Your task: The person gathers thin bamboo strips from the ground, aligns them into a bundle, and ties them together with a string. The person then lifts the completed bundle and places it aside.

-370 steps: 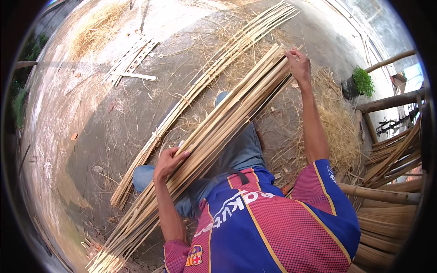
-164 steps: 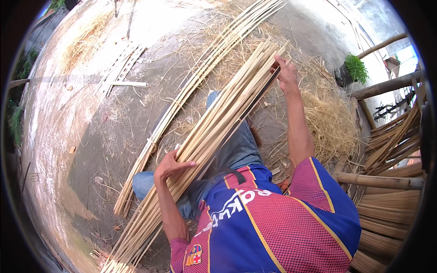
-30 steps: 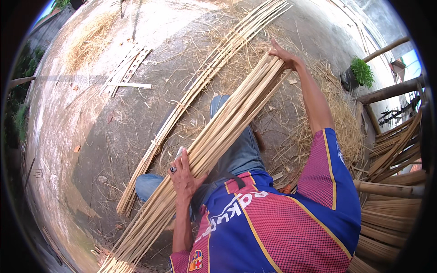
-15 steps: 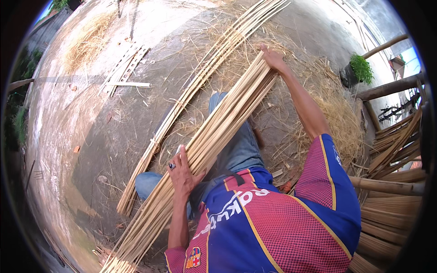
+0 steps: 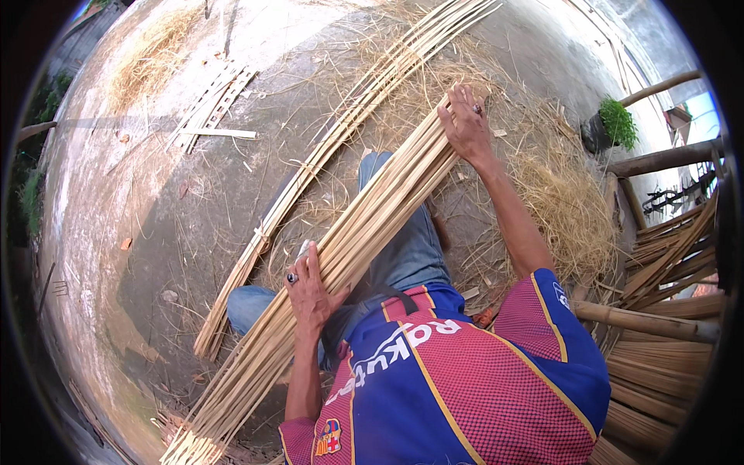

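A long bundle of pale, thin bamboo strips [image 5: 387, 208] lies slantwise across my lap, from the lower left up to the upper right. My left hand [image 5: 310, 296], with a ring on one finger, grips the bundle below its middle, fingers reaching over the strips and thumb on the near side. At the upper end, my right hand [image 5: 468, 128] curls over the strip ends; it also wears a ring. The fingertips there are partly hidden. Beyond the bundle, a second, longer bundle of strips [image 5: 310, 167] rests on the ground, tied near its lower part.
Tangled bamboo shavings [image 5: 562, 205] cover the ground to the right. Farther left lie some flat slats [image 5: 213, 108] and a straw-coloured heap [image 5: 151, 62]. A potted plant [image 5: 616, 122], wooden poles [image 5: 666, 159] and stacked strips [image 5: 651, 380] stand along the right side.
My right hand has turned at the bundle's upper end, so that its back and ring now show. The bundle's lower end has shifted slightly left; my left hand keeps its place.
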### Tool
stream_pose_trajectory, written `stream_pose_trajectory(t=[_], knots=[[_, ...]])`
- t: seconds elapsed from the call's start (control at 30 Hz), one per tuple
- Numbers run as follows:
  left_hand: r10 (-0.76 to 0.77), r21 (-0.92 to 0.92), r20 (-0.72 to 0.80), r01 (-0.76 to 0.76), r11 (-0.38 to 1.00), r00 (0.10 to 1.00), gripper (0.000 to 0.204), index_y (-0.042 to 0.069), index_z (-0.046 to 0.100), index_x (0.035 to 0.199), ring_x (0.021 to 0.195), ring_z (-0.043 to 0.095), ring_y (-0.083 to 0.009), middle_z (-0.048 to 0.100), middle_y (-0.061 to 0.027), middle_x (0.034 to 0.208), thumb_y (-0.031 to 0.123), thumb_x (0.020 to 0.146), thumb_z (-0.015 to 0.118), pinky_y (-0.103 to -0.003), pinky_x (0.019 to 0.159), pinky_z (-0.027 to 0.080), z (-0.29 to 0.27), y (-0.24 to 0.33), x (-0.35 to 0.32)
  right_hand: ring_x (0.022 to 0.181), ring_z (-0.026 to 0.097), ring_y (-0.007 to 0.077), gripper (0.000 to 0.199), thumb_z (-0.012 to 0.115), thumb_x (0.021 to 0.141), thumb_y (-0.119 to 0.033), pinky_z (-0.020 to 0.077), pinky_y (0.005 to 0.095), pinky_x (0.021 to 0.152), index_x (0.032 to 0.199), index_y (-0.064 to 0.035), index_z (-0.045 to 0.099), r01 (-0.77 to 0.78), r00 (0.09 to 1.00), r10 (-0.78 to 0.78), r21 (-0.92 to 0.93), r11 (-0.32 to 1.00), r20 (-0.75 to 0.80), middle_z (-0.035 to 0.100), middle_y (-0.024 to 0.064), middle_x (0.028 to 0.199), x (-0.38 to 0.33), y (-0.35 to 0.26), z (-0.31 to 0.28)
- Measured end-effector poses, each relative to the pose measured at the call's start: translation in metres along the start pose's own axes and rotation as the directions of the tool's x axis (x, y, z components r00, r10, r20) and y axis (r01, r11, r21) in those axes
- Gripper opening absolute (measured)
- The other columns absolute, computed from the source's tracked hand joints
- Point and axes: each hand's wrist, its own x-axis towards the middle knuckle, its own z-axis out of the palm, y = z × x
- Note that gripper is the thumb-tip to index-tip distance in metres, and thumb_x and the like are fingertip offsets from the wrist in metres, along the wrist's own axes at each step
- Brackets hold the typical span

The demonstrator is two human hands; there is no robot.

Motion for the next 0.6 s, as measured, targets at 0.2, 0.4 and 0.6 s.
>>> stream_pose_trajectory(t=[0.2, 0.4, 0.6], knots=[[-0.062, 0.038, -0.011, 0.062, 0.997, 0.998, 0.127, 0.014, 0.024, 0.161, 0.126, 0.049, -0.0333, 0.05, -0.0137, 0.134, 0.04, 0.059, 0.094, -0.052, 0.106, 0.036, 0.006, 0.004, -0.006, 0.155, 0.024, 0.033, 0.055, 0.043, 0.105, -0.045, 0.0077, 0.0514, 0.127, 0.141, -0.0059, 0.058, -0.033, 0.949, 0.044, -0.042, 0.999, 0.311, 0.046, 0.0135, 0.157, 0.005, 0.01, -0.027], [-0.053, -0.005, -0.058, 0.053, 0.999, 0.997, 0.126, 0.014, 0.026, 0.16, 0.127, 0.048, -0.0331, 0.05, -0.0139, 0.135, 0.038, 0.057, 0.095, -0.052, 0.108, 0.035, 0.006, 0.003, -0.008, 0.153, 0.029, 0.0302, 0.047, 0.042, 0.107, -0.043, 0.0058, 0.0561, 0.127, 0.126, -0.0088, 0.068, 0.297, 0.95, -0.303, 0.091, 0.951, 0.071, 0.049, 0.0109, 0.155, 0.008, -0.026, -0.034], [-0.041, -0.025, -0.095, 0.039, 0.999, 0.995, 0.123, 0.014, 0.03, 0.157, 0.128, 0.047, -0.0348, 0.05, -0.0145, 0.135, 0.037, 0.055, 0.096, -0.051, 0.11, 0.033, 0.009, 0.003, -0.011, 0.129, 0.057, 0.0271, 0.028, 0.048, 0.105, -0.028, 0.0143, 0.0612, 0.125, 0.106, -0.0089, 0.068, 0.245, 0.875, -0.187, -0.075, 0.967, 0.447, 0.069, 0.0084, 0.114, 0.017, -0.038, -0.052]])
